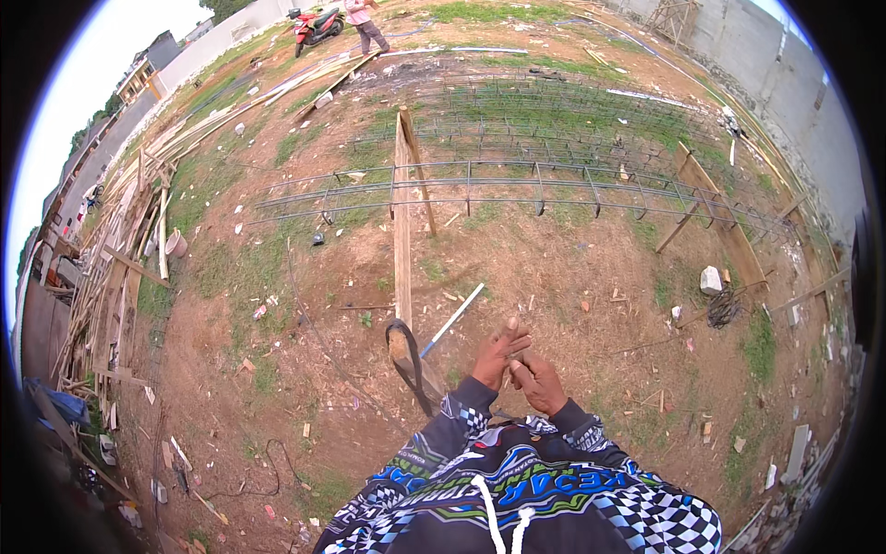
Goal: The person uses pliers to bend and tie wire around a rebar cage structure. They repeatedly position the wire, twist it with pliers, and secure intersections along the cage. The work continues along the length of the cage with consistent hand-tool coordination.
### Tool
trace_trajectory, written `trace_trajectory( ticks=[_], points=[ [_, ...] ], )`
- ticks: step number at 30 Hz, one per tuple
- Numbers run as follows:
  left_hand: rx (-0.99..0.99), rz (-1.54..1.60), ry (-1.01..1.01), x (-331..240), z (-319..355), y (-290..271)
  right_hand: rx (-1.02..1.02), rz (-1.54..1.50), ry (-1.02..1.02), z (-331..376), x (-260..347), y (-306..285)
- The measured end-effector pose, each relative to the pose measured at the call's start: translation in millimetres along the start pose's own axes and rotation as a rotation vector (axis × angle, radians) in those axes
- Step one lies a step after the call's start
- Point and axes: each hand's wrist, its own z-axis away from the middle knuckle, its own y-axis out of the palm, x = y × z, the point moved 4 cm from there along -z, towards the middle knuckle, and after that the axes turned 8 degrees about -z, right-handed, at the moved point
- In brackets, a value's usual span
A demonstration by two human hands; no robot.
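Bare hands above littered ground (231,342), seen from the head. Left of centre, a wooden beam (402,258) extends away from the person; a steel-bar cage (468,189) crosses it, and a black strap (419,371) loops at its near end. Just right of the beam, a pale rod with a blue end (452,320) lies aslant, near the hands. It is judged light, stiff and perhaps slippery, best gripped around mid-length. Next, the left hand (501,353) points forward, one finger extended, the others partly bent. Rightmost, the right hand (539,383) angles inward, fingers bent, meeting or overlapping the left; whether either pinches something small cannot be told.
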Motion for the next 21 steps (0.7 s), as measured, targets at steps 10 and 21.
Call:
trace_trajectory(
  ticks=[10, 21],
  points=[
    [-0.326, 0.239, 0.490, -57, -79, 108, 0.138, -0.393, 0.261, 79, -40, -156],
    [0.068, 0.205, 0.494, -58, -116, 305, -0.093, -0.414, 0.186, 125, -65, -350]
  ],
)
